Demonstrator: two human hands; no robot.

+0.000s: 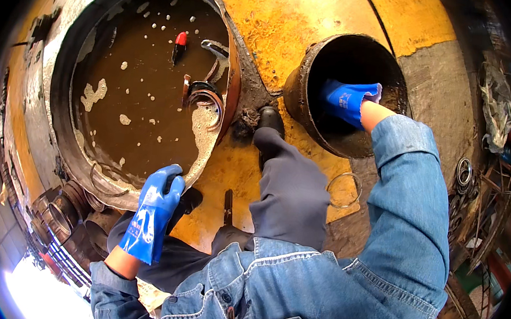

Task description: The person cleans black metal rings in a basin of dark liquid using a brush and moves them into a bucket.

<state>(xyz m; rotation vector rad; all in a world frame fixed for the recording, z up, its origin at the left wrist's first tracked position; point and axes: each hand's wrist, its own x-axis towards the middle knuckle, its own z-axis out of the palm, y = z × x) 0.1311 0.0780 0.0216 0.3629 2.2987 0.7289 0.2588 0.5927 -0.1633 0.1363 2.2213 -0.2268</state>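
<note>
My left hand, in a shiny blue rubber glove, lies over the near rim of a large round tub. Its fingers are curled, and it appears to grip that rim. Murky brown water with patches of foam fills the tub. Along its right side, curved metal rings stick out of the water, and a tool with a red end shows farther back. My right hand, gloved alike, reaches into a dark, tilted metal bucket. The bucket's shadow hides those fingers and anything they may hold.
Worn yellow plates cover the floor around the bucket. A thin metal ring lies near my knee. Rusty rings are heaped at the lower left. More rings and crumpled plastic sheeting are at the right.
</note>
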